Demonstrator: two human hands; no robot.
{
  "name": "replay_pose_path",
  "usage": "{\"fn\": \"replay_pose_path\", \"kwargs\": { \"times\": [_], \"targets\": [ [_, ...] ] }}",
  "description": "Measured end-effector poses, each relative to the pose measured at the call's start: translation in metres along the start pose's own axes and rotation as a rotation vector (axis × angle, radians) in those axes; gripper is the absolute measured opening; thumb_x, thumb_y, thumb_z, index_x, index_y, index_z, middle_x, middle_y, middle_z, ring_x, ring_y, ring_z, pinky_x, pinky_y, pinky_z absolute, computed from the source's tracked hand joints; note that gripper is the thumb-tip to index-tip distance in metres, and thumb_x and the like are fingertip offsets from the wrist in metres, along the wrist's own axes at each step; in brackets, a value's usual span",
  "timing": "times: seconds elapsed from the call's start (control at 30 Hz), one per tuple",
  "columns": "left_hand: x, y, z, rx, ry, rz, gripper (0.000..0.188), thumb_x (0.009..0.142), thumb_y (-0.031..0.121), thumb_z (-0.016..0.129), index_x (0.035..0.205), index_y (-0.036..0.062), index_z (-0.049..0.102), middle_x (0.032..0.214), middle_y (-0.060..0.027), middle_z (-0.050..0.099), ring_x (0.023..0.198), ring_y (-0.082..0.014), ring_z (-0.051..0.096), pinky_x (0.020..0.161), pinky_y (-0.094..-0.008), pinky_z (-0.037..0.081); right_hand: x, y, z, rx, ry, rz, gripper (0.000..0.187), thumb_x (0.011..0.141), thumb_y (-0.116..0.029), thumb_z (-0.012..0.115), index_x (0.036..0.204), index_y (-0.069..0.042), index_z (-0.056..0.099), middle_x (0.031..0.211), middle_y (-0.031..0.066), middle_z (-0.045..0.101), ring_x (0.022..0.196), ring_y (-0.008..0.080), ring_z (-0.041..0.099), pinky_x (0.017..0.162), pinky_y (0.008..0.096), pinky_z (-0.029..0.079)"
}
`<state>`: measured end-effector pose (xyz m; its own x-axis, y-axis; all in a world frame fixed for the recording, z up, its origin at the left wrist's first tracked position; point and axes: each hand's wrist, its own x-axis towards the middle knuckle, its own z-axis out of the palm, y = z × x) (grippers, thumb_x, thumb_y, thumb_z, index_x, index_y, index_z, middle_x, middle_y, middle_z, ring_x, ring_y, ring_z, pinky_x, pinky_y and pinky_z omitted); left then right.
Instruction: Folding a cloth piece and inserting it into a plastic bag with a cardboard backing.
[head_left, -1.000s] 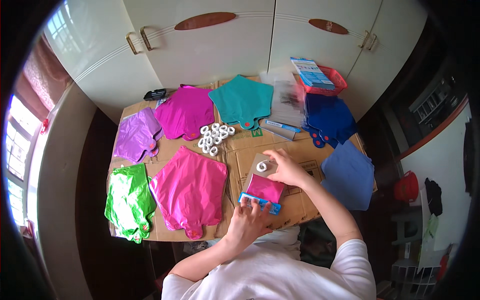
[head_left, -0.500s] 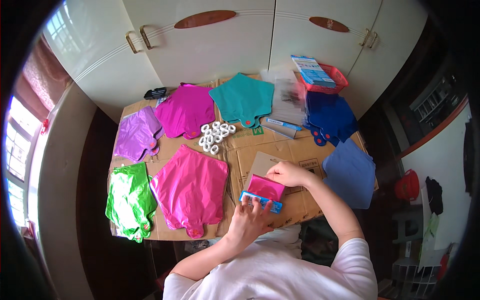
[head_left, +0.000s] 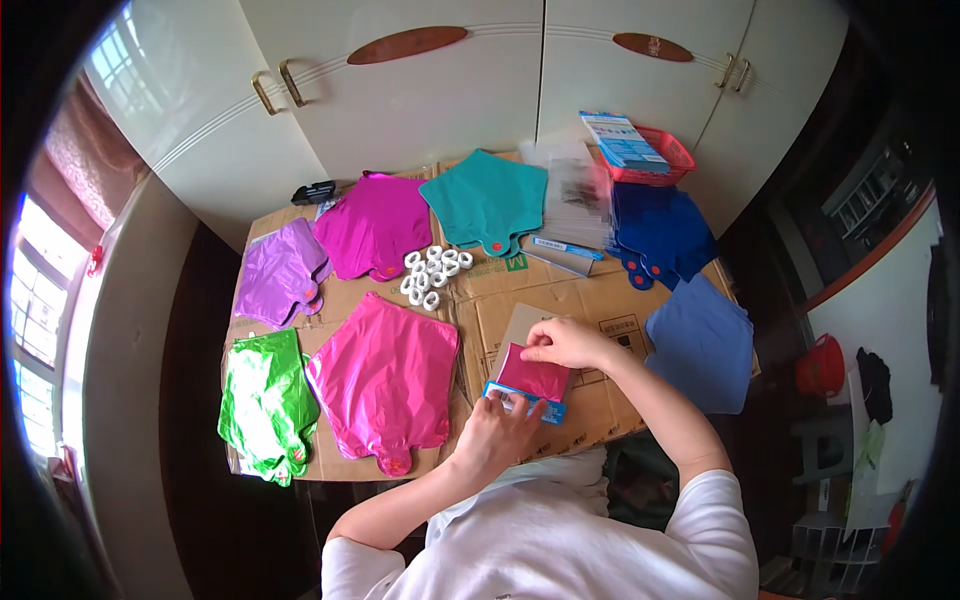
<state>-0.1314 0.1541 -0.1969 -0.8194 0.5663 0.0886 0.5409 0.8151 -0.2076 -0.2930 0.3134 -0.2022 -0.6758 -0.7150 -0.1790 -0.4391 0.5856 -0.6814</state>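
A folded magenta foil balloon (head_left: 537,378) lies on a grey card with a blue header strip (head_left: 548,412), near the table's front edge. My left hand (head_left: 498,435) holds the blue strip down, its fingers bent over it. At the foil's upper edge my right hand (head_left: 567,343) is closed, thumb and fingertips pinching the foil. The grey card (head_left: 522,322) shows behind the foil, partly covered by my right hand. To the left rests a flat stack of pink foil star balloons (head_left: 385,380).
Around lie green (head_left: 265,395), lilac (head_left: 280,268), purple (head_left: 375,225), teal (head_left: 485,200), dark blue (head_left: 665,230) and light blue (head_left: 700,340) balloon stacks. White ribbon rolls (head_left: 432,275), clear sleeves (head_left: 575,200), another blue-edged card (head_left: 560,255) and a red basket (head_left: 675,150) sit farther back.
My right hand has shifted slightly left and up onto the foil's upper edge, closing in a pinch. My left hand stays at the blue strip, fingers more bent.
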Motion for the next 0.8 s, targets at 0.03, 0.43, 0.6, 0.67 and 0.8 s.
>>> {"fn": "replay_pose_path", "kwargs": {
  "times": [0.03,0.43,0.6,0.67,0.8],
  "targets": [
    [0.0,-0.001,-0.002,0.0,0.002,0.007,0.047,0.082,0.021,0.055,0.129,0.0185,0.052,0.099,-0.0101,0.055,0.084,-0.0273,0.062,0.067,-0.0327,0.05,0.002,-0.006,-0.002,0.031,0.029,0.048,0.025,0.084,-0.025,0.068,0.097,-0.004,0.064,0.084,0.0108,0.066,0.075,0.0209,0.063,0.067,0.0332,0.049],
    [0.002,-0.005,-0.005,-0.03,-0.028,0.053,0.049,0.082,0.02,0.054,0.13,0.0169,0.05,0.112,-0.0156,0.055,0.084,-0.0257,0.061,0.071,-0.0327,0.049,0.043,0.003,0.05,-0.441,0.423,-0.417,0.043,0.086,-0.014,0.057,0.129,-0.013,0.05,0.139,0.0096,0.041,0.131,0.0316,0.035,0.11,0.0513,0.025],
    [0.002,-0.001,0.008,0.005,0.09,0.056,0.046,0.081,0.019,0.054,0.127,0.0119,0.052,0.11,-0.0169,0.059,0.093,-0.0256,0.061,0.08,-0.035,0.046,0.036,0.0,0.049,-0.565,0.462,-0.368,0.047,0.088,-0.019,0.055,0.133,-0.013,0.046,0.142,0.0085,0.038,0.133,0.0305,0.031,0.11,0.0573,0.02],
    [0.001,-0.002,0.007,-0.023,0.1,0.046,0.044,0.081,0.019,0.053,0.123,0.0079,0.054,0.108,-0.0168,0.061,0.098,-0.0257,0.06,0.083,-0.0361,0.045,0.037,0.003,0.051,-0.559,0.48,-0.384,0.047,0.088,-0.02,0.055,0.133,-0.013,0.046,0.142,0.0084,0.038,0.133,0.0304,0.031,0.11,0.0572,0.02],
    [0.004,-0.008,0.017,-0.023,0.264,0.059,0.036,0.077,0.017,0.056,0.11,0.0017,0.06,0.105,-0.0155,0.063,0.1,-0.0263,0.06,0.087,-0.0378,0.047,0.035,0.001,0.049,-0.557,0.476,-0.386,0.043,0.09,-0.022,0.051,0.132,-0.011,0.046,0.142,0.009,0.038,0.134,0.03,0.029,0.112,0.0567,0.017]
  ]
}}
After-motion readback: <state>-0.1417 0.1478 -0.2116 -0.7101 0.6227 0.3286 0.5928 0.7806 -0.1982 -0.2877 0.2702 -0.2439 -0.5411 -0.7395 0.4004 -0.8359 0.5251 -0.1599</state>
